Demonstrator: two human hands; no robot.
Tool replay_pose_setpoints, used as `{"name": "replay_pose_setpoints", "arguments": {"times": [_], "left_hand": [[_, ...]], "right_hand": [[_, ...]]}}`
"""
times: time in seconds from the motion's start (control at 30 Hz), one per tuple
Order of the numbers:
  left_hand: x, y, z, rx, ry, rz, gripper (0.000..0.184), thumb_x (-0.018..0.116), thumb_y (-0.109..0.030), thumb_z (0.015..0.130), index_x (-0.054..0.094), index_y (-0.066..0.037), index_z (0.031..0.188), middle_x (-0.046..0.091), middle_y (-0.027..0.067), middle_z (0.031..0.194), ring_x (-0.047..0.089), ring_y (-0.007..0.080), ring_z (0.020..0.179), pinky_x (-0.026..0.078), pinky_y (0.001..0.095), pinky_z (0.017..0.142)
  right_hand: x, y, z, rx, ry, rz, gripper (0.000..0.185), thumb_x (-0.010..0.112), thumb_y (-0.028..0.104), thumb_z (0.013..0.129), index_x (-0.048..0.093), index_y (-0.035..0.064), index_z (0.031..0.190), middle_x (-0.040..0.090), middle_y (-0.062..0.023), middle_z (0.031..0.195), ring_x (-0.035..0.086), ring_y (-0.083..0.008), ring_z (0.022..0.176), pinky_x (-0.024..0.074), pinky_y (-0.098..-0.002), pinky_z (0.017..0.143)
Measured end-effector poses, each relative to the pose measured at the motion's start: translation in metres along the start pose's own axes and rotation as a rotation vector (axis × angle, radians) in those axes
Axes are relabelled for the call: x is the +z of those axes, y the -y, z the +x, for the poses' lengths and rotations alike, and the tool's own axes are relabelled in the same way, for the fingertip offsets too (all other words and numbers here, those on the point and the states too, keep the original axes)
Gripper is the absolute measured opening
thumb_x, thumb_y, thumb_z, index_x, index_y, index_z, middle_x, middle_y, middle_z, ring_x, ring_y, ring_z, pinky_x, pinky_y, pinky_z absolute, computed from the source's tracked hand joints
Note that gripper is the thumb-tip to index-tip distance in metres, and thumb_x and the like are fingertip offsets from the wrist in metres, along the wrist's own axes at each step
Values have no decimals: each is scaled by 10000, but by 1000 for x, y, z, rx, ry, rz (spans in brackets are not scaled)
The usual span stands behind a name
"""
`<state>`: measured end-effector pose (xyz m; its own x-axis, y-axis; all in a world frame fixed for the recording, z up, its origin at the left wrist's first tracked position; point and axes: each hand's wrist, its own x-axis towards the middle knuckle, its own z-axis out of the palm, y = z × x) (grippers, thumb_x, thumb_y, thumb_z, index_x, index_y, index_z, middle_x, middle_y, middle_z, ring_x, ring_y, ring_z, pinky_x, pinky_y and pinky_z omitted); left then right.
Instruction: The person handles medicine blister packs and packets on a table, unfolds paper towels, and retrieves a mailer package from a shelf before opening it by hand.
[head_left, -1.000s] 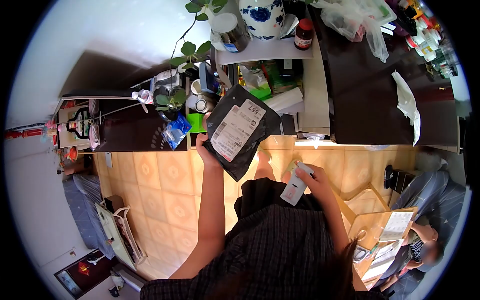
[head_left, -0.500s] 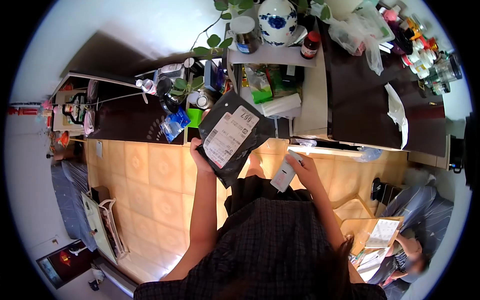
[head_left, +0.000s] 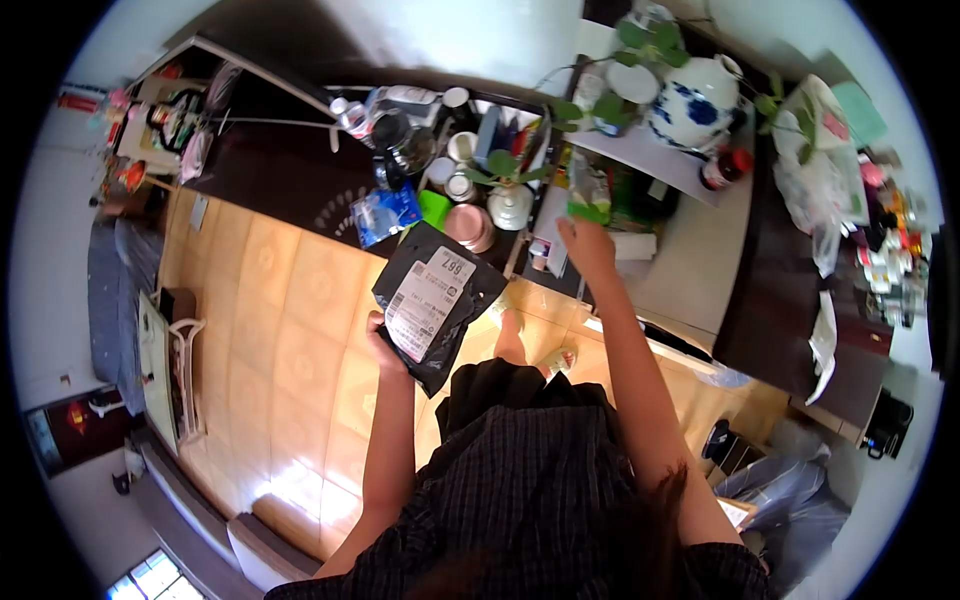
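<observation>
My left hand [head_left: 384, 345] grips the lower left edge of a black plastic parcel [head_left: 465, 310] with a white printed label [head_left: 430, 300]. The parcel is held tilted over the floor, in front of the desk edge. My right hand [head_left: 588, 248] is at the open shelf compartment [head_left: 690, 270], back side up, beside a green and clear packet [head_left: 590, 190] and a white packet [head_left: 634, 246]. Its fingertips are partly hidden, and whether it holds anything is unclear. The white card-like device does not show clearly.
On the dark desk [head_left: 270, 150] are a blue packet [head_left: 386, 214], a pink-lidded jar [head_left: 468, 228], a white vase [head_left: 510, 205] and bottles. A blue-and-white pot [head_left: 695, 105] and a red-capped jar [head_left: 725, 168] stand on the shelf top. A person's legs show at lower right.
My right hand has moved up and forward from near my lap to the compartment. The white device it held is no longer clearly seen. The view has turned; my left hand still holds the parcel.
</observation>
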<state>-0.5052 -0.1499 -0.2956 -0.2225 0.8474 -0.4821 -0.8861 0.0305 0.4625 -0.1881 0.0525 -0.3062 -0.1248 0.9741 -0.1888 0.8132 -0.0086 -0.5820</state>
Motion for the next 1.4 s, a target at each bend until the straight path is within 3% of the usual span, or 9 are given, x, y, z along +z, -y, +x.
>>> {"name": "replay_pose_setpoints", "arguments": {"times": [0.4,0.53,0.7,0.77,0.9,0.97,1.07,1.27,1.4], "left_hand": [[33,-25,14,101,-178,-26,484,500,-301,755,644,-6,1111,690,156,1067,653,334,946,537,457,865],[34,-29,19,72,-125,-96,489,498,-293,756,638,-6,1127,688,154,1078,650,331,956,531,446,876],[44,-28,24,57,-109,-88,481,491,-277,758,635,-1,1125,687,156,1081,649,324,959,532,436,872],[58,-26,23,49,-125,-74,471,491,-271,755,642,4,1106,693,156,1055,655,323,935,535,428,860],[78,-20,17,-26,-54,-94,437,489,-254,748,661,13,1049,707,151,986,664,320,870,539,404,835],[88,-12,15,-85,-46,-55,411,480,-242,748,670,19,1003,711,146,949,666,304,840,536,381,830],[129,-3,2,-266,237,-46,478,460,-236,765,619,42,1121,694,156,1041,661,290,931,517,378,884],[185,34,-17,-417,328,81,527,443,-246,801,578,45,1220,632,177,1236,609,296,1095,453,393,989],[230,52,-37,-324,376,263,196,484,-158,802,549,-7,908,581,74,895,594,209,898,468,353,883]], "right_hand": [[70,-47,148,13,68,-319,174,608,278,870,697,157,958,689,-171,918,655,-402,898,518,-510,683],[55,-29,146,-57,-203,-195,179,610,282,881,701,142,945,695,-173,889,664,-398,847,530,-498,689],[13,1,134,17,-51,-44,305,620,333,907,639,88,1086,691,-160,910,654,-395,919,529,-496,734],[32,-19,128,-136,-366,-123,325,633,316,904,617,46,1085,672,-165,946,638,-381,945,525,-471,749],[-8,-4,42,-219,-283,236,303,599,287,937,612,12,1063,655,-142,918,632,-311,844,515,-420,717],[-26,-8,-3,72,262,700,324,558,302,971,625,7,1086,654,-88,913,606,-197,784,493,-361,683],[-75,29,-78,222,395,1212,367,540,327,984,636,-2,1116,654,-41,935,584,-102,810,472,-297,691],[-139,22,-159,59,194,1264,339,681,90,870,620,-20,1185,688,-50,1061,631,-127,949,489,-269,867],[-169,11,-216,47,53,1256,337,702,64,845,629,-12,1166,702,-82,1047,650,-142,942,501,-280,866]]}}
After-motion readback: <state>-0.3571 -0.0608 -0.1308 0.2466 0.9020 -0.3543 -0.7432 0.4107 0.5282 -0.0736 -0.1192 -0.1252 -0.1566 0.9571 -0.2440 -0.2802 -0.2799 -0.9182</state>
